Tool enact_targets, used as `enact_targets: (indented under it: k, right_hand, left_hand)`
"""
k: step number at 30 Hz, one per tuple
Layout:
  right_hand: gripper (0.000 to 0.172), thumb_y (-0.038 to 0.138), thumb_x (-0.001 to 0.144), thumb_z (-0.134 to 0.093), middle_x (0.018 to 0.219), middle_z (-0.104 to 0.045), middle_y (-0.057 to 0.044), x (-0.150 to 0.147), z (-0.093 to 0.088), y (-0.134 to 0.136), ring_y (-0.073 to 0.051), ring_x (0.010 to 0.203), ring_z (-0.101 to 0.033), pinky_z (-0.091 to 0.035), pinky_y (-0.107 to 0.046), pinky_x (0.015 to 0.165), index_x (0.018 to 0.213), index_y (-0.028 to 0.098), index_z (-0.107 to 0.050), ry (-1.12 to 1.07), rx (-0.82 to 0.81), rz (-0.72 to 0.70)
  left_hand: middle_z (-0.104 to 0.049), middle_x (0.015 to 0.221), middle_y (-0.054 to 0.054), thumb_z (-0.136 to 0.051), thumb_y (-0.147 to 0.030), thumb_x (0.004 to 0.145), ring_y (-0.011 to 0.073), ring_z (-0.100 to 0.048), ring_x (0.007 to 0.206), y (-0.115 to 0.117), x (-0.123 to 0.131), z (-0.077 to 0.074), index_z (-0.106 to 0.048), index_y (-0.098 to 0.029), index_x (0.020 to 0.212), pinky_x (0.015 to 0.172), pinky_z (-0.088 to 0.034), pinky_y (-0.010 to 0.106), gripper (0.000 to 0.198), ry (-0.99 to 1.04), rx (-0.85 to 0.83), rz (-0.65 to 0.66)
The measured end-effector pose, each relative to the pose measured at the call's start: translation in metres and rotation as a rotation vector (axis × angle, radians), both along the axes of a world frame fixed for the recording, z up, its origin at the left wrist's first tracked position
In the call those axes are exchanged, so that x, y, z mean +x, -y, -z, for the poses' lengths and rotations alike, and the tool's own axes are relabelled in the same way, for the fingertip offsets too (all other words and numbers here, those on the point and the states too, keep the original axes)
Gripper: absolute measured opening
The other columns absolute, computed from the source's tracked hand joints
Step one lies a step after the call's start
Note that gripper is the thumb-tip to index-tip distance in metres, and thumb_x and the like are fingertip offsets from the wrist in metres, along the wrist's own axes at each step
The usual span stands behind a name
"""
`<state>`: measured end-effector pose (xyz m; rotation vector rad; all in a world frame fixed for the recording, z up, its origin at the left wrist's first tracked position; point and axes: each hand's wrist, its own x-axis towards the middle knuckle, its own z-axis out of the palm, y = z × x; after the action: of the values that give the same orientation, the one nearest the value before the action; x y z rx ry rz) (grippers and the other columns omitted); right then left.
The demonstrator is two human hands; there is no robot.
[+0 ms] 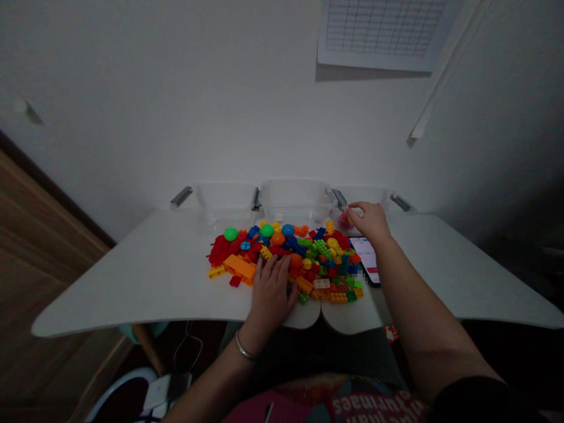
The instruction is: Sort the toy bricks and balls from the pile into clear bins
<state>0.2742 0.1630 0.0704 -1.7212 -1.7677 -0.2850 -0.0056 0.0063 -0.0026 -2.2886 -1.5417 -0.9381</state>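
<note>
"Left hand (272, 291) first: what do you get on your feed?"

"I see it palm down on the near side of the mixed toy pile (324, 249), fingers loosely extended, grasping nothing I can make out. An orange ball (295, 262) sits just right of its fingertips."

"And the right hand (372, 223)?"

"I have it farther off, at the right clear bin (368, 196), fingers bent beside something pink (346, 221). I can't tell whether they grip it."

"Where's the pile from your seat?"

"Mid-table, on the white tabletop (132, 264), near side of the left bin (227, 200) and middle bin (297, 197). I've a lit phone (365, 258) right of it, close by the right forearm."
</note>
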Motion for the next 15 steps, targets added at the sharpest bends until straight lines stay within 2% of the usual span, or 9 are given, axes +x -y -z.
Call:
enact_targets:
  k: [3, 6, 9, 12, 15]
  right_hand:
    - [0.036, 0.037, 0.084, -0.053, 0.110, -0.070, -0.015, -0.012, -0.013, 0.015, -0.031, 0.108, -0.059, -0.032, -0.052, 0.104, 0.109, 0.016, -0.068, -0.087, 0.132, -0.036]
    - [0.034, 0.037, 0.084, -0.053, 0.112, -0.069, -0.013, -0.030, -0.021, 0.035, -0.029, 0.107, -0.059, -0.042, -0.046, 0.097, 0.109, 0.018, -0.066, -0.244, 0.198, -0.184]
    - [0.027, 0.036, 0.086, -0.053, 0.104, -0.070, -0.009, -0.054, -0.019, 0.058, -0.025, 0.099, -0.063, -0.048, -0.042, 0.090, 0.103, 0.020, -0.067, -0.353, 0.092, -0.385]
    - [0.023, 0.031, 0.083, -0.060, 0.104, -0.071, -0.007, -0.078, -0.006, 0.078, -0.024, 0.100, -0.064, -0.049, -0.041, 0.092, 0.102, 0.021, -0.068, -0.281, -0.057, -0.589]
    - [0.029, 0.025, 0.081, -0.064, 0.112, -0.070, -0.006, -0.099, 0.010, 0.093, -0.023, 0.105, -0.063, -0.048, -0.042, 0.095, 0.109, 0.023, -0.066, -0.210, -0.158, -0.664]
  left_hand:
    - [-0.063, 0.129, 0.013, -0.054, -0.029, 0.084, 0.0305, -0.049, 0.127, 0.000, 0.000, 0.000, -0.048, -0.011, 0.135, 0.115, -0.027, 0.053, 0.054, -0.007, -0.012, 0.001]
    - [-0.063, 0.129, 0.012, -0.054, -0.029, 0.085, 0.0301, -0.049, 0.128, -0.001, 0.001, 0.001, -0.048, -0.012, 0.135, 0.115, -0.027, 0.053, 0.053, -0.006, -0.015, -0.005]
    - [-0.063, 0.130, 0.013, -0.053, -0.029, 0.085, 0.0309, -0.049, 0.128, -0.001, 0.001, 0.002, -0.048, -0.013, 0.136, 0.115, -0.027, 0.055, 0.053, -0.003, -0.013, -0.010]
    - [-0.063, 0.130, 0.013, -0.053, -0.029, 0.085, 0.0317, -0.049, 0.127, 0.000, 0.002, 0.002, -0.048, -0.013, 0.136, 0.114, -0.026, 0.056, 0.054, -0.011, -0.010, -0.016]
    - [-0.063, 0.130, 0.013, -0.054, -0.029, 0.085, 0.0316, -0.050, 0.127, 0.000, 0.002, 0.002, -0.048, -0.013, 0.136, 0.114, -0.027, 0.056, 0.054, -0.020, -0.002, -0.017]
